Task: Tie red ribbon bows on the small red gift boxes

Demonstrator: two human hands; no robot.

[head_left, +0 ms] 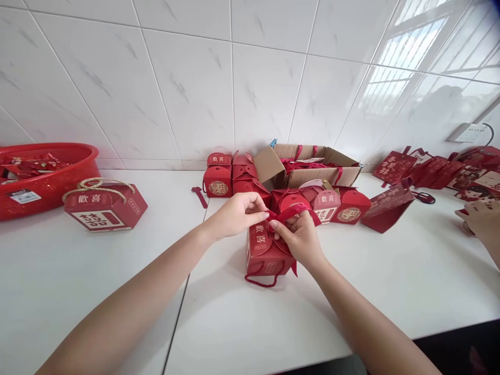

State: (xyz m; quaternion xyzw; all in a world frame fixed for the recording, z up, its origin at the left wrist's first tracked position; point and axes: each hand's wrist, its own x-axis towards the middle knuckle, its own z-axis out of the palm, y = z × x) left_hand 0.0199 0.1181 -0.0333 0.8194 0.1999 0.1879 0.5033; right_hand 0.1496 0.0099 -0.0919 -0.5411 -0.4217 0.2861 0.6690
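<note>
A red gift box with pale lettering stands on the white table in front of me, a twisted red cord handle hanging at its near side. Across its top runs a red ribbon. My left hand pinches the ribbon at the box's upper left. Fingers of my right hand are closed on the same ribbon at the right, with the thumb pointing left over the box. A ribbon tail hangs down by the box's right side. The ribbon's crossing point is partly hidden by my fingers.
Behind the box stand several other red boxes and an open cardboard carton of red ribbons. At left are a red basin and a box with gold cord. Another person's hand shows at the right edge, near red bags.
</note>
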